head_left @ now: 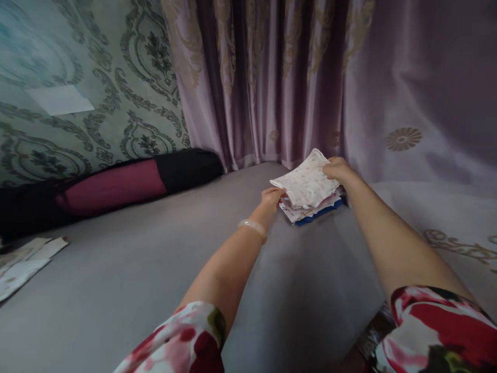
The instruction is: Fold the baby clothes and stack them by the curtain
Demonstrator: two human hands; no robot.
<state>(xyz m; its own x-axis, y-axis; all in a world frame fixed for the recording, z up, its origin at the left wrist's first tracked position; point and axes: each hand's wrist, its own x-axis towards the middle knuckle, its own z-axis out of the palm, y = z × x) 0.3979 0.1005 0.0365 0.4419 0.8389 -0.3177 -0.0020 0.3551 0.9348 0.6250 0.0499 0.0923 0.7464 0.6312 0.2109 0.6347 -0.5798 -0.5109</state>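
Note:
A folded white cloth [306, 181] with a faint speckled print is held between my two hands, at the top of a stack of folded fabric [310, 211] whose lowest layer is blue. My left hand [273, 198], with a pale bangle on its wrist, pinches the cloth's near left corner. On the far right side, my right hand [338, 170] grips the cloth's edge, thumb on top and the other fingers hidden. Whether the cloth rests fully on the stack or is slightly raised, I cannot tell.
Grey sheeting [128, 274] covers the flat surface. A long black and maroon bag [116, 186] lies along the patterned wall. Purple curtains [264, 77] hang behind the stack and spread onto the right side. Other folded cloths [27, 264] lie at the left edge.

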